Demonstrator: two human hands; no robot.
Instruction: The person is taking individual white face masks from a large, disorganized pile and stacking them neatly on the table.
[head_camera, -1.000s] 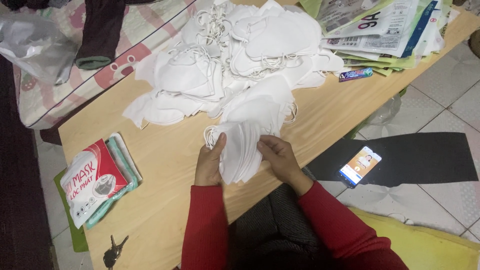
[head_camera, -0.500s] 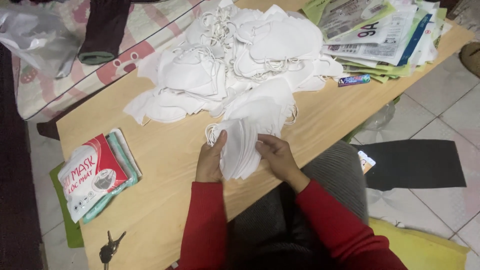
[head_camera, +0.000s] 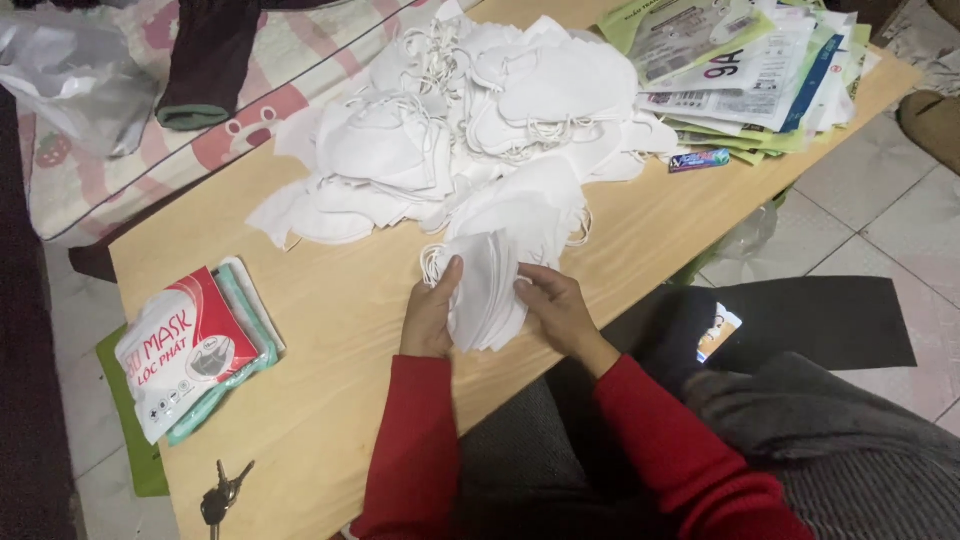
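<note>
I noted the left hand (head_camera: 432, 318) and right hand (head_camera: 555, 308) each closed on a side of a small stack of white masks (head_camera: 487, 290), fingers curled round its edges, squaring it upright on the table (head_camera: 340, 330) near the front edge. Behind it, a loose heap of masks (head_camera: 470, 130) covered the middle. Packaged masks (head_camera: 185, 350) lay by the left edge, keys (head_camera: 222, 492) at the front left corner, printed sheets (head_camera: 740, 70) at the far right corner. Pale tiled floor lay to the right; a patterned blanket (head_camera: 120, 120) beyond the table.
</note>
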